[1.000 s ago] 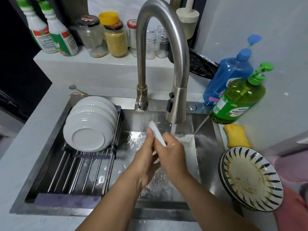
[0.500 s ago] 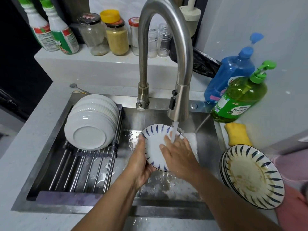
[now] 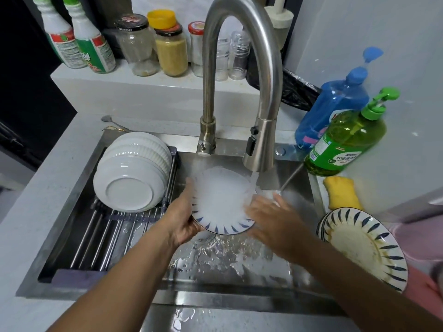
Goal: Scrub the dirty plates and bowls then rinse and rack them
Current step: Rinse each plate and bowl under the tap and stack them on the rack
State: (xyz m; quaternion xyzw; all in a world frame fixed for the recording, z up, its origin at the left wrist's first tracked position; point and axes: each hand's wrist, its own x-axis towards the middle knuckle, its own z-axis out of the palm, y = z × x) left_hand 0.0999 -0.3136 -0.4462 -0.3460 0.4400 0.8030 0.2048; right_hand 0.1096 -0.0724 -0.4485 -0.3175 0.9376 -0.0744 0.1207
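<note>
A white plate with blue rim marks (image 3: 221,202) is tilted toward me over the sink, its face sheeted with running water from the faucet (image 3: 260,152). My left hand (image 3: 183,216) grips the plate's left and lower edge. My right hand (image 3: 273,216), blurred, lies flat with fingers spread against the plate's right edge. Several white ribbed bowls (image 3: 131,173) lie stacked on their sides on the roll-up rack (image 3: 96,238) over the sink's left half. A stack of dirty blue-striped plates (image 3: 364,248) with yellowish residue sits on the counter at the right.
The steel sink (image 3: 239,264) is wet. A yellow sponge (image 3: 342,192) lies by a green soap bottle (image 3: 345,142) and a blue bottle (image 3: 333,104). Jars (image 3: 171,44) and spray bottles (image 3: 91,39) line the back ledge.
The plate was edge-on a second ago, then turned face up under the stream. My right hand slid from the plate's face to its right rim, and water now covers the face.
</note>
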